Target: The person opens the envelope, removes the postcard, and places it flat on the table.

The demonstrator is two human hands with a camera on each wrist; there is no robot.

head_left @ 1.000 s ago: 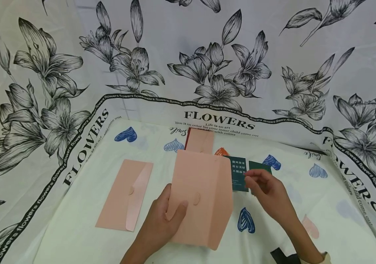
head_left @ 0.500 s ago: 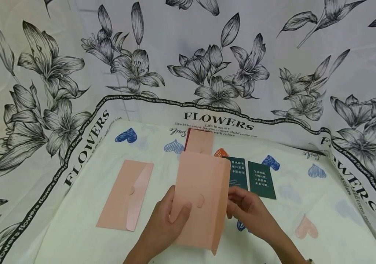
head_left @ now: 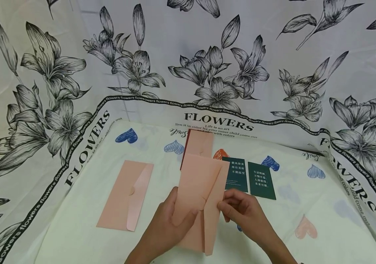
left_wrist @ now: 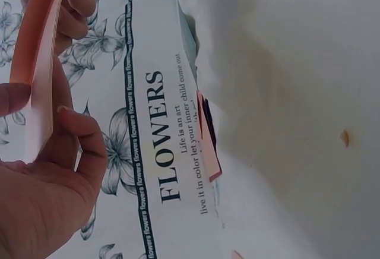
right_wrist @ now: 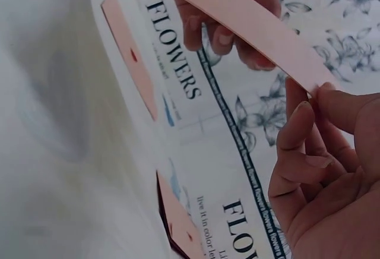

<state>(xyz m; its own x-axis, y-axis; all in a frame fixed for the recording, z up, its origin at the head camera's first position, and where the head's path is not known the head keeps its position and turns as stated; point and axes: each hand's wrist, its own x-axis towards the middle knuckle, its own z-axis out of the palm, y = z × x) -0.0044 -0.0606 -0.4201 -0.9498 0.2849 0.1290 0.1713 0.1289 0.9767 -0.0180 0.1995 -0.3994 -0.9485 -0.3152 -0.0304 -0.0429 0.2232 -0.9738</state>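
Note:
My left hand [head_left: 166,227] grips a pink paper envelope [head_left: 191,183] by its left side, thumb across the front and fingers behind. The envelope is held up over the table, its long flap along the right side folded partly over the front. At the flap's outer edge, my right hand [head_left: 245,209] pinches the paper between thumb and fingers. In the right wrist view the flap [right_wrist: 255,27] curves from the left hand to the pinching right fingertips [right_wrist: 325,92]. The left wrist view shows the envelope [left_wrist: 44,81] nearly edge-on, with a gap between flap and body.
A second pink envelope [head_left: 125,194] lies closed at the left. Behind the held one lies another pink envelope [head_left: 199,143] with a dark red edge under it. Two dark green cards [head_left: 235,174] with white writing lie on the right, on a heart-print cloth [head_left: 287,234].
My right hand has come left and down from near the green cards to the envelope's flap. The flap has swung from opened out to folded leftward over the front.

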